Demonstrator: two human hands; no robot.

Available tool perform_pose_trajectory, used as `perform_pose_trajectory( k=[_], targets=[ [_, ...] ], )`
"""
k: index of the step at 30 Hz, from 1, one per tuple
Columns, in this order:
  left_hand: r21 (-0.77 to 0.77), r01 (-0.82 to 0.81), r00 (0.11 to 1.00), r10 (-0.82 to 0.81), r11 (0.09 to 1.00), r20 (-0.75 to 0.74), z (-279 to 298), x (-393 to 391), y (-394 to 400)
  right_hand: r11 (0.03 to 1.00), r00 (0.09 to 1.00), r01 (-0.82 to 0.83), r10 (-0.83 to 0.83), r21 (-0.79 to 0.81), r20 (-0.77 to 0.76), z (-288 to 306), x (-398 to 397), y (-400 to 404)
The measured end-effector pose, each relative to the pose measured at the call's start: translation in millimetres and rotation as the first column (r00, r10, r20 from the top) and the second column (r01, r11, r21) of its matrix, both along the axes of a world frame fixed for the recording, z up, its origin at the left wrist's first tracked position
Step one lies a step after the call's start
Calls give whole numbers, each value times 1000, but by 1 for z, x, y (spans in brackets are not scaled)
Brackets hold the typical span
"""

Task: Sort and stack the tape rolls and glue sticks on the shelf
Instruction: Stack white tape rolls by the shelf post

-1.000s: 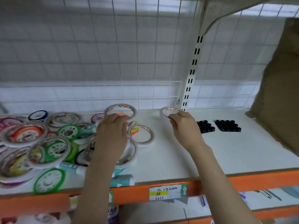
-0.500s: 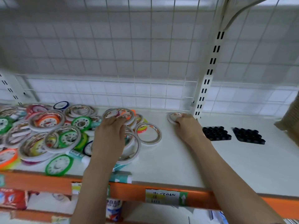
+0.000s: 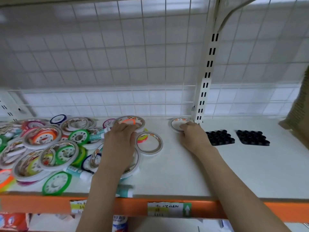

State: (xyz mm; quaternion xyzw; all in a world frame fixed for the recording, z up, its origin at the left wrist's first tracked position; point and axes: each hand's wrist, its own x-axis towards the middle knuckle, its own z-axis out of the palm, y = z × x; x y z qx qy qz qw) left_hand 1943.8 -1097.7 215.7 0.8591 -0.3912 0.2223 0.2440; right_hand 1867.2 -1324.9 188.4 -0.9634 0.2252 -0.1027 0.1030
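Note:
A heap of tape rolls (image 3: 50, 148) in white, green, orange and purple covers the left half of the white shelf (image 3: 184, 173). Teal glue sticks (image 3: 97, 135) lie among them, and another glue stick (image 3: 125, 191) sits at the front edge. My left hand (image 3: 120, 139) grips the near rim of a large white tape roll (image 3: 132, 122) that has an orange roll inside it, at the back of the heap. My right hand (image 3: 192, 136) pinches a small white tape roll (image 3: 176, 124) lying flat on the shelf beside the upright post. One white ring (image 3: 149, 144) lies between my hands.
A slotted upright post (image 3: 205, 84) and a wire grid close the back. Two black trays (image 3: 219, 138) (image 3: 252, 138) sit right of my right hand. A cardboard box (image 3: 299, 113) stands at far right. The orange shelf lip (image 3: 117, 208) carries a price label (image 3: 168, 209).
My right hand has brought the small white roll down flat onto the shelf by the post. My left hand has lowered the large roll onto the heap.

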Motion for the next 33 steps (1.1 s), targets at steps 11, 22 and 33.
perform_pose_trajectory(
  k=[11, 22, 33],
  targets=[
    [220, 81, 997, -81, 972, -12, 1, -10, -113, 998, 982, 65, -62, -15, 177, 4, -91, -10],
    [494, 65, 992, -109, 867, 61, -7, -7, -169, 990, 966, 138, -141, 27, 219, -1, -141, -20],
    [561, -9, 991, -65, 828, 113, -16, -6, -171, 985, 964, 148, -163, 88, 209, -6, -143, -22]
  ],
)
